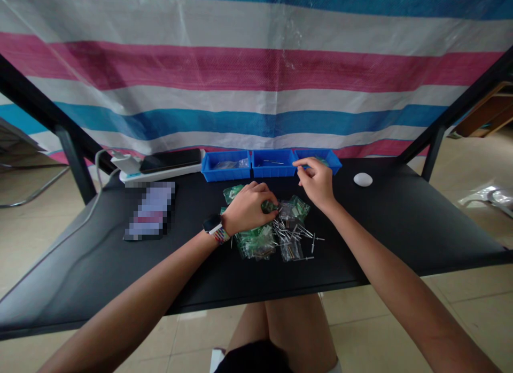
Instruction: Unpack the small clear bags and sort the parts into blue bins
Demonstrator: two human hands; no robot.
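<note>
1. Here on my feed, the left hand (249, 204) is right over the pile, palm down, fingers curled, thumb and index arched towards each other with green showing in the gap; whether they grip anything, I cannot tell.
2. Under and around it sit the small clear plastic packets (256, 243) with green in them, heaped on the black surface (401, 223) near the middle.
3. Just right of that hand, the thin metal pins (285, 231) lie in a loose tangle, some over packets, a few strayed towards the near edge.
4. Over to the right hand (317, 181): it's up by the bins, thumb and index bent and close together; too small for me to tell if something is pinched there.
5. Three blue bins run side by side along the back: the left bin (226, 175) has clear plastic in it, the middle bin (274, 172) a thin metal piece, and the right bin (336, 164), partly behind the right hand, shows a bit of green.
6. Out to the right, a white oval object (363, 179) rests alone.
7. Over on the left I've got a phone (151, 210) with its screen blurred, and behind it a white power strip (168, 172) with a black phone (172, 160) lying on top.
</note>
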